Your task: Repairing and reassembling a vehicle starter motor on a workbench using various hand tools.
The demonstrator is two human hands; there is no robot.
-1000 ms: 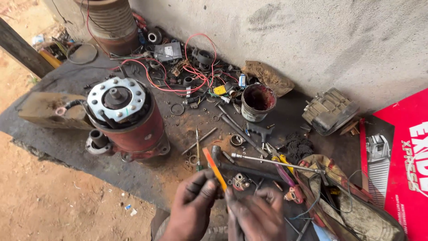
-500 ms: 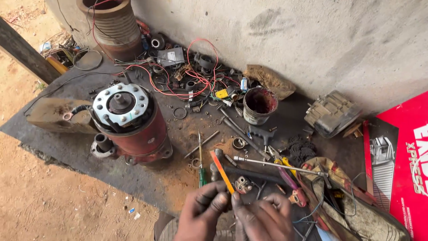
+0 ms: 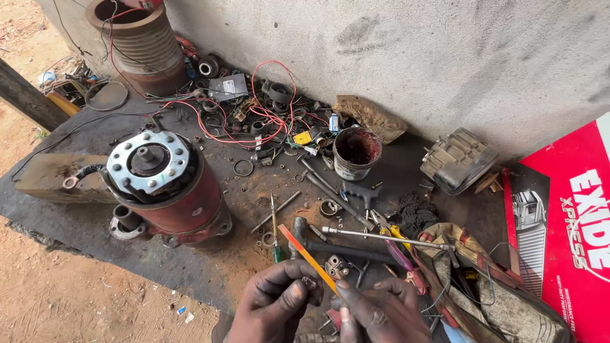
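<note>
Both hands sit low in front, close together. Left hand (image 3: 274,303) & right hand (image 3: 375,312) pinch one thin orange strip (image 3: 307,257), tilted up to the left. Just past it: one green screwdriver (image 3: 275,232), one long metal rod (image 3: 381,235). One red motor (image 3: 166,189) stands far left; one small tin can (image 3: 356,152) near the wall.

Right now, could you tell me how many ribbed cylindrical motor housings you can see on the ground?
2: a red motor housing stands left of centre, ahead of the hands, and a ribbed rusty cylinder stands at the far left by the wall. Clutter may hide others.
</note>
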